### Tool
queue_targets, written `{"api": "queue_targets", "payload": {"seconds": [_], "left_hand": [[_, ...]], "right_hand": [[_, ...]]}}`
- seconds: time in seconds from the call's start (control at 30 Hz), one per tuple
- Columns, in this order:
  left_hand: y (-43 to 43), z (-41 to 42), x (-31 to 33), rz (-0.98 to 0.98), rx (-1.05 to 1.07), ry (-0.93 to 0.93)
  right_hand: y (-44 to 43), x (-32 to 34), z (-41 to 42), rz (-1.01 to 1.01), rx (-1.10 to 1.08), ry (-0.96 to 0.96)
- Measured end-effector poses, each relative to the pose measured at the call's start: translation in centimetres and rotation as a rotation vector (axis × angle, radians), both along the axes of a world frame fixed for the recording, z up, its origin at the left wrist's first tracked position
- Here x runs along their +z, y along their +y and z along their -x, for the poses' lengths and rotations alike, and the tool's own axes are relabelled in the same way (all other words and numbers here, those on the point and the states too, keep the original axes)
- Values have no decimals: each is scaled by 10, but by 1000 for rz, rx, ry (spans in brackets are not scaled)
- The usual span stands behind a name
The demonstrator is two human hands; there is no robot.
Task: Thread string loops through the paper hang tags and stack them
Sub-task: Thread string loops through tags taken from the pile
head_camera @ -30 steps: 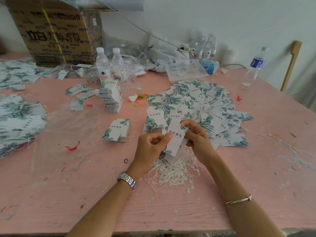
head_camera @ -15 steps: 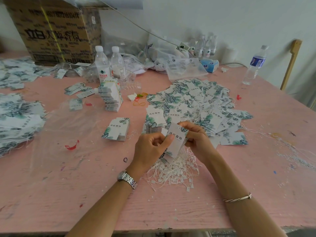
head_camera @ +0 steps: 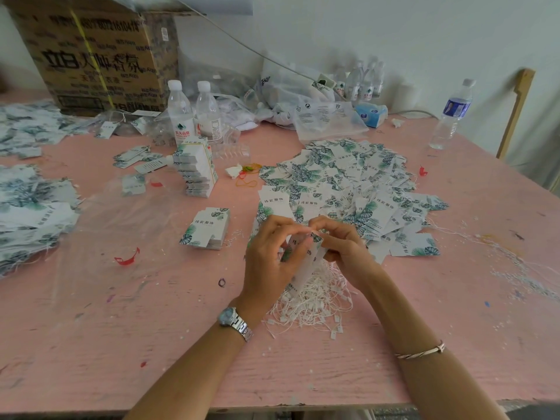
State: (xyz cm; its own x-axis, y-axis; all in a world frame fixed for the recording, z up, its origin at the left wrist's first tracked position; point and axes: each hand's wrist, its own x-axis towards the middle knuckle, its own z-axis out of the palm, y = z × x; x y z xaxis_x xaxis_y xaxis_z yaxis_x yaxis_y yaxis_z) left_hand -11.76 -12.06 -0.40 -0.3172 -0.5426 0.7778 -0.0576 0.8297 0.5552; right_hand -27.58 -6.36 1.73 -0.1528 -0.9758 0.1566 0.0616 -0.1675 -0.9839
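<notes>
Packing workshop: pink worktable (head_camera: 91,344) heaped with hang tags (head_camera: 348,177), cardboard box (head_camera: 100,56).

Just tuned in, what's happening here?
A person pinches the top end of a white, leaf-printed paper hang tag with the left hand and right hand, apparently threading it. A heap of white string loops lies under the hands; a spread of strung tags lies behind, a small neat tag stack to the left.
</notes>
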Motion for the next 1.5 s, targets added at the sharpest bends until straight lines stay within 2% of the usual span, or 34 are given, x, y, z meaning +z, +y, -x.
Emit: {"api": "queue_targets", "payload": {"seconds": [0.47,0.63,0.77,0.8,1.0,1.2,1.33,1.5], "left_hand": [[3,-2,4,-24,8,55],[-2,-1,1,-142,30,152],[-5,-2,0,-306,-19,259],[-5,-2,1,-340,-34,281],[0,-2,4,-471,-175,318],[0,-3,7,-544,-293,352],[-3,-2,8,-647,-295,401],[-8,-1,4,-667,-286,373]], "right_hand": [[1,0,-3,40,-42,34],[-1,-3,-6,-9,-207,234],[-4,-8,-6,22,-279,578],[-4,-10,-6,19,-274,599],[-5,-6,0,3,-331,279],[0,-2,10,5,-328,192],[-1,1,12,-25,-307,54],[-1,3,15,45,-324,-57]]}}
